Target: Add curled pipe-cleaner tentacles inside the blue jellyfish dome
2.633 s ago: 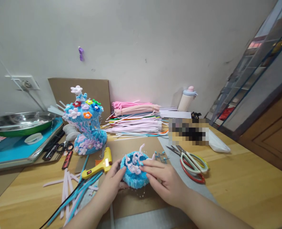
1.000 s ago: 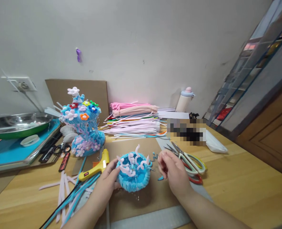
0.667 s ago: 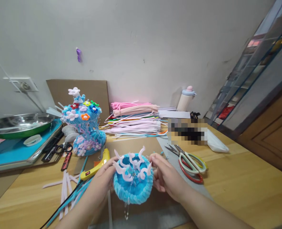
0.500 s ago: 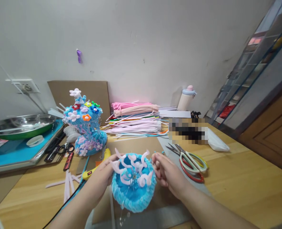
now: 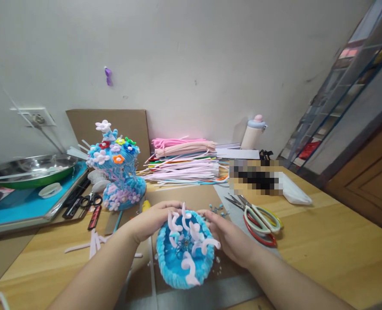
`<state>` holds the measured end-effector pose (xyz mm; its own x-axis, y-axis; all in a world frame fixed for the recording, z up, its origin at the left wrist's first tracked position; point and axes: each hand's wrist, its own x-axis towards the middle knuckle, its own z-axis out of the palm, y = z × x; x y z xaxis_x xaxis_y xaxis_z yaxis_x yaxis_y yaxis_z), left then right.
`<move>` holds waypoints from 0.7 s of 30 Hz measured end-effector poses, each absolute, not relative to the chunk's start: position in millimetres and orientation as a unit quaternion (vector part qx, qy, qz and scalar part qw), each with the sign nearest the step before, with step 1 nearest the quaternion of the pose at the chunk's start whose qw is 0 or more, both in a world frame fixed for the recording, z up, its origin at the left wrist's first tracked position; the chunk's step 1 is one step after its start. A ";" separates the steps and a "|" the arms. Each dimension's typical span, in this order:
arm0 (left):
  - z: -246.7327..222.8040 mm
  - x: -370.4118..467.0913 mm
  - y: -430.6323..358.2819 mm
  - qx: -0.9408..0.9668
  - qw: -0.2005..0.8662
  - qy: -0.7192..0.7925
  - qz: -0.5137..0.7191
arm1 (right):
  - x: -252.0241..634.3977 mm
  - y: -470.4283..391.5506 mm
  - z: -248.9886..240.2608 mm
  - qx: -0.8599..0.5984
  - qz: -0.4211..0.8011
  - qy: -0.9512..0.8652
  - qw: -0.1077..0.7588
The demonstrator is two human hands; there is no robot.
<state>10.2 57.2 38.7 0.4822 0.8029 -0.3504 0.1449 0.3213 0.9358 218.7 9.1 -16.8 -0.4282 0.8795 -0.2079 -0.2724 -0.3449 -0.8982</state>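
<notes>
A light-blue fuzzy pipe-cleaner bowl (image 5: 184, 277) faces me with its hollow side, its outline looking oval. Inside it stand several curled white pipe cleaners (image 5: 195, 232) around a wiry centre. My left hand (image 5: 158, 219) grips the upper left rim, fingers curving behind it. On the right side, my right hand (image 5: 228, 237) also holds the bowl, its fingertips partly hidden behind the rim. Clear beads (image 5: 218, 260) dangle by the bowl's lower edges. Beyond the left hand stands a finished-looking blue pipe-cleaner piece (image 5: 121, 172) decorated with small flowers.
Scissors (image 5: 262, 219) lie to the right on the wooden table (image 5: 333, 249). Pipe-cleaner bundles (image 5: 191, 168) are stacked by the wall. A yellow tool (image 5: 146, 205) is partly behind my left hand. A metal basin (image 5: 32, 168) and black scissors (image 5: 90, 200) lie left; small teal pieces (image 5: 219, 209) lie on cardboard.
The bowl has turned and tilted in my hands, so its round outline now looks oval. My left hand has shifted right along the far rim. The teal pieces have come into sight.
</notes>
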 end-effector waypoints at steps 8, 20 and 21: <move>33.0 3.7 60.4 0.550 0.692 0.414 0.216 | 230.9 20.7 -14.2 -0.456 0.608 -0.464 0.455; 29.1 1.4 54.9 0.554 0.690 0.420 0.200 | 226.3 9.1 -7.9 -0.414 0.560 -0.574 0.432; 28.4 1.3 54.9 0.553 0.691 0.420 0.199 | 226.7 8.8 -6.8 -0.407 0.555 -0.595 0.415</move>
